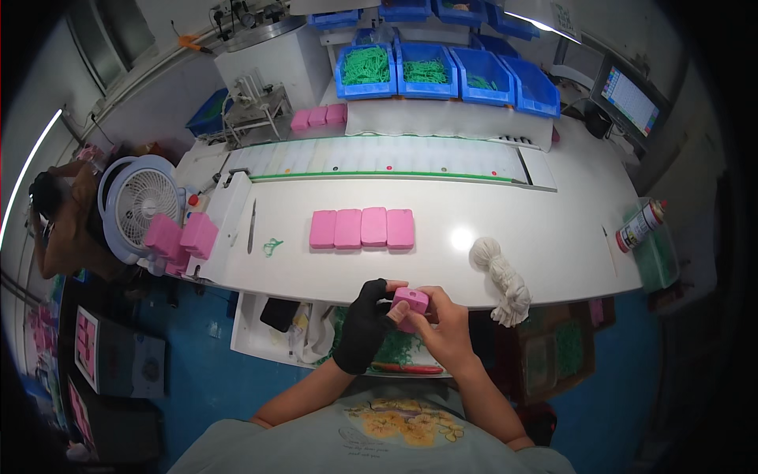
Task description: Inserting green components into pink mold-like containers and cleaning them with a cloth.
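A small pink block with a hole in its upper face is held between my two hands, just in front of the table's near edge. My left hand, in a black glove with bare fingertips, grips its left side. My bare right hand closes on the right side, with fingers and thumb against it. Beyond them, several pink blocks lie side by side in a row on the white table. To the left of the row are a thin metal tool and a small green piece.
A white cloth bundle lies at the right, with a spray can farther right. An open drawer below the edge holds green pieces. Blue bins stand behind a long green-edged strip. A fan and more pink blocks are left.
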